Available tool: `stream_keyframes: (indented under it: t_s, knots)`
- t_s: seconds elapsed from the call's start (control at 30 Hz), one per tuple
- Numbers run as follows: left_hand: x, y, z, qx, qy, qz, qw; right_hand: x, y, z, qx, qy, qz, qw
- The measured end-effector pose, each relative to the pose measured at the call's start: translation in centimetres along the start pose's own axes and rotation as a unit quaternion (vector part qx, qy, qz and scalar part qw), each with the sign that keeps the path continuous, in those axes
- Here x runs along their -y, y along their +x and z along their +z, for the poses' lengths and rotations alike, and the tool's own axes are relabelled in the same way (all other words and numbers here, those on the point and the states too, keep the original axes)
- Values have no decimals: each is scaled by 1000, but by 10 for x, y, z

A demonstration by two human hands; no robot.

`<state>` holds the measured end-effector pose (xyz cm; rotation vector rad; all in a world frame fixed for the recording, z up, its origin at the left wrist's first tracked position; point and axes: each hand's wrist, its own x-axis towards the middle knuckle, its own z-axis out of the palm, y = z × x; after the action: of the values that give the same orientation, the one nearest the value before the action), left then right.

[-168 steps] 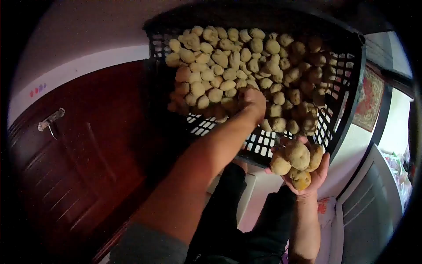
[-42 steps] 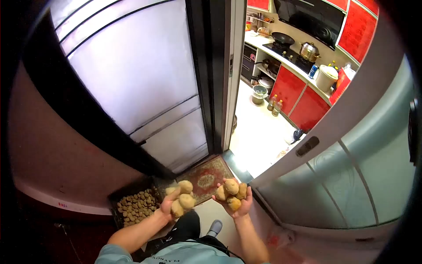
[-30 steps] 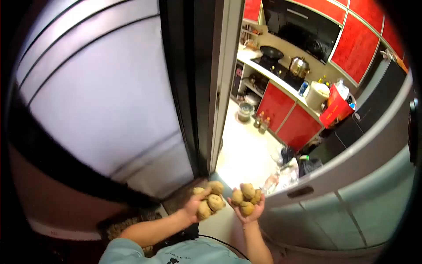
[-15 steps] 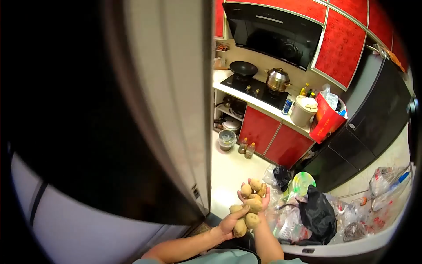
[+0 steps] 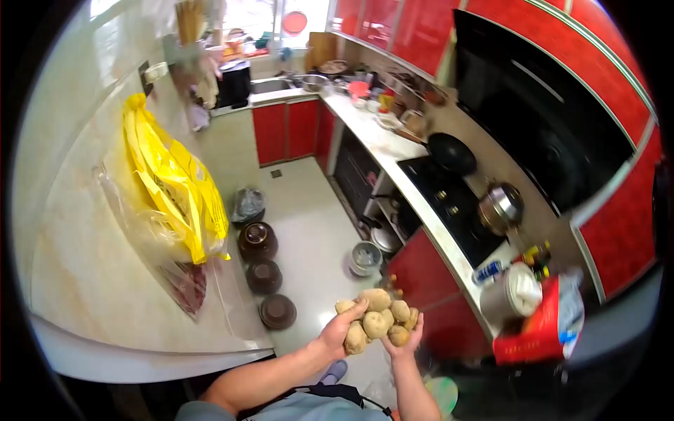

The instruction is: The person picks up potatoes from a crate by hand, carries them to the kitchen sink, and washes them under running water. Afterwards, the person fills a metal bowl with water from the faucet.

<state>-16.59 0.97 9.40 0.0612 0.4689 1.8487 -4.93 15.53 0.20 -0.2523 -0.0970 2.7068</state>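
Note:
Several potatoes (image 5: 374,324) are held in front of my body, low in the head view. My left hand (image 5: 337,332) is wrapped round the left group, its thumb over the top. Other potatoes (image 5: 400,335) rest in my right hand (image 5: 409,342), which cups them from below and from the right. The two groups touch each other between my hands. The potatoes hide most of my fingers.
A worktop (image 5: 372,144) runs along the right with a wok (image 5: 451,154), a steel pot (image 5: 500,208) and a red bag (image 5: 537,330). Brown jars (image 5: 278,311) and a bucket (image 5: 365,258) stand on the floor. A yellow bag (image 5: 175,186) hangs at left.
The view has moved from the potato crate, past the doorway, into the kitchen. My left hand has left the crate and holds potatoes; both hands have come together.

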Motion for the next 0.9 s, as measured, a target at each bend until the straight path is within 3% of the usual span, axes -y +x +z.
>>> stream_keyframes:
  t_s: [0.03,0.23,0.4,0.5,0.6,0.77,0.83,0.9]
  knots:
    - [-7,7,16,-44,13,28,999,11,15,-2,-2,-3,26,1000]
    - [-80,71,-20,-77,51,99,991,29,84,0,22,16,98,995]
    - [-141,114,-66,-123,4,157,980,48,139,-11,7,1,126,992]
    - [-182,156,-107,-133,-32,185,973,68,172,-17,-11,-32,95,995]
    - [-234,219,-149,-152,-118,208,959,85,218,-19,-101,-20,50,993]
    - [-340,306,-124,-131,-150,200,959,81,310,23,-167,-52,-6,985]
    - [-371,328,-116,-48,-135,189,972,72,355,46,-162,-42,7,986]
    - [-401,346,-105,-57,-135,198,969,62,400,63,-143,-39,11,989]
